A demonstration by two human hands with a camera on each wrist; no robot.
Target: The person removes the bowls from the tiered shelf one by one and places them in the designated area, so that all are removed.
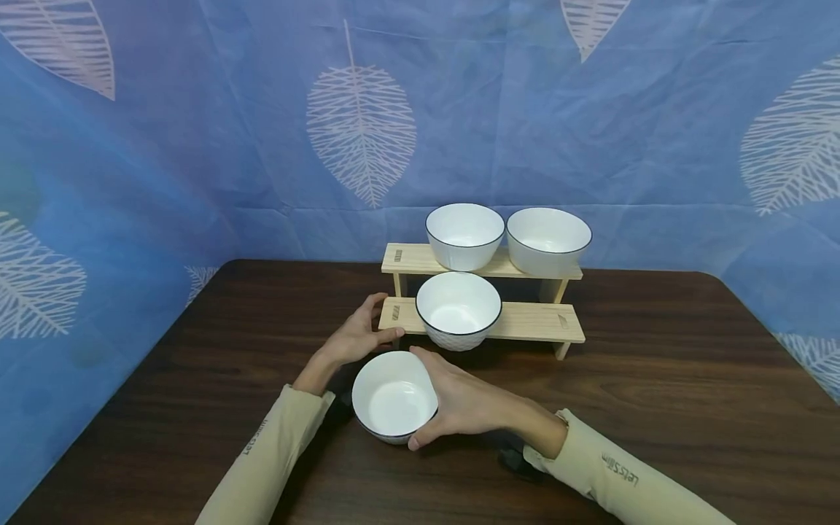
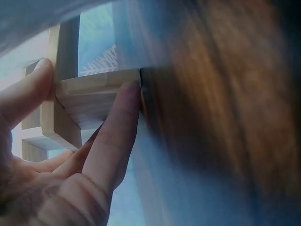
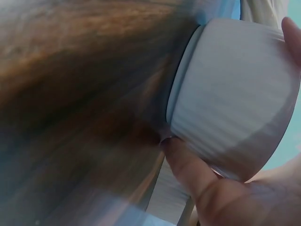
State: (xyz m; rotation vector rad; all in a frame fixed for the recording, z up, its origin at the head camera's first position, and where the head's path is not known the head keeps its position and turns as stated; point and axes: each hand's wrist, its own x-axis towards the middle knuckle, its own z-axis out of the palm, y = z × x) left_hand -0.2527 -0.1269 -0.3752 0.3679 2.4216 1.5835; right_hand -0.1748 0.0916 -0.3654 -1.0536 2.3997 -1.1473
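My right hand (image 1: 462, 397) grips a white bowl (image 1: 394, 397) with a dark rim by its right side, low over the table in front of the rack. In the right wrist view the bowl (image 3: 235, 94) shows its ribbed outside, with a finger (image 3: 188, 165) reaching toward its foot. My left hand (image 1: 354, 335) holds the left end of a two-step wooden rack (image 1: 531, 321). The left wrist view has its thumb and fingers around the rack's end and leg (image 2: 99, 89). A similar bowl (image 1: 458, 310) stands on the lower step, left of its middle.
Two more white bowls, a left one (image 1: 464, 233) and a right one (image 1: 547, 237), stand side by side on the upper step. Beneath everything is a dark wooden table (image 1: 656, 408). A blue cloth with white leaf prints (image 1: 361, 131) hangs behind it.
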